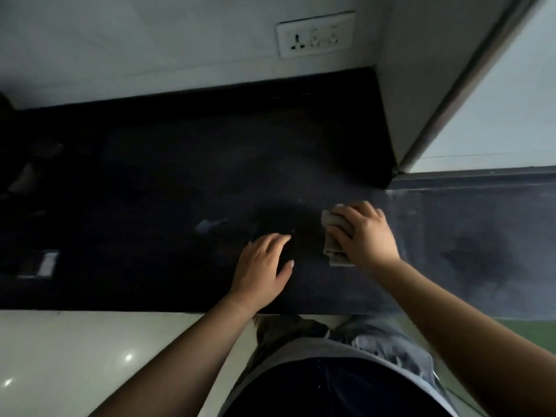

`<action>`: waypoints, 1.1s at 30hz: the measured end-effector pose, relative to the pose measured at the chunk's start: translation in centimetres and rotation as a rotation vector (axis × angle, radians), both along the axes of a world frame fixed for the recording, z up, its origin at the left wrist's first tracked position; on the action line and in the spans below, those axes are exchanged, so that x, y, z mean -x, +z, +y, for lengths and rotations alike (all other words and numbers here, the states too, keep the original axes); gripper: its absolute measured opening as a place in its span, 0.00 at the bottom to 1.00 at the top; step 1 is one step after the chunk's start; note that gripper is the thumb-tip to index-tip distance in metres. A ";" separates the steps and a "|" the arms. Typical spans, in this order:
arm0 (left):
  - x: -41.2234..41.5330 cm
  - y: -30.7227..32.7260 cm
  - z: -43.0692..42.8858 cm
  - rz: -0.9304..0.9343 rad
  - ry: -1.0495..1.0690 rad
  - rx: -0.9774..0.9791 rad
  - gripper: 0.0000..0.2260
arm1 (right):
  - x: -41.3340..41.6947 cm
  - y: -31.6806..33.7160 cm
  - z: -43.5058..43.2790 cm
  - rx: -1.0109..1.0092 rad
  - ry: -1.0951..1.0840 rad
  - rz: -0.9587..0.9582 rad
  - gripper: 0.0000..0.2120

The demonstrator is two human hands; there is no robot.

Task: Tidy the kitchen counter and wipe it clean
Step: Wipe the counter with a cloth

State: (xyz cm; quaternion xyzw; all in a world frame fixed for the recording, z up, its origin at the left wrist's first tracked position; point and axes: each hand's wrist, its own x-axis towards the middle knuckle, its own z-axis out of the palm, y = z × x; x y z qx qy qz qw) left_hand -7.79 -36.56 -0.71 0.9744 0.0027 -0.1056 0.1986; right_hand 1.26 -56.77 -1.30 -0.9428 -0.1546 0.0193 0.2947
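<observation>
Closest to the front edge of the counter [180, 191], the left hand [264, 266] rests palm down, fingers spread and holding nothing. The right hand [365, 233] sits just right of it and a bit further in, pressing flat on the folded cloth [331, 219] without really wrapping round it. The cloth's long side runs front to back and it pokes out on the thumb side, so the right hand obviously does the wiping, and I'd guess the hazy grey stretch off to its right is next. Further back it's too dark to tell what's at the far left, and the palm hides most of the cloth; only the wall socket [316, 34] reads clearly.
</observation>
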 end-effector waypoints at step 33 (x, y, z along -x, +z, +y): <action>5.8 -4.9 27.5 -0.053 0.317 -0.189 0.24 | 1.9 -4.8 20.4 0.190 -0.128 -0.097 0.15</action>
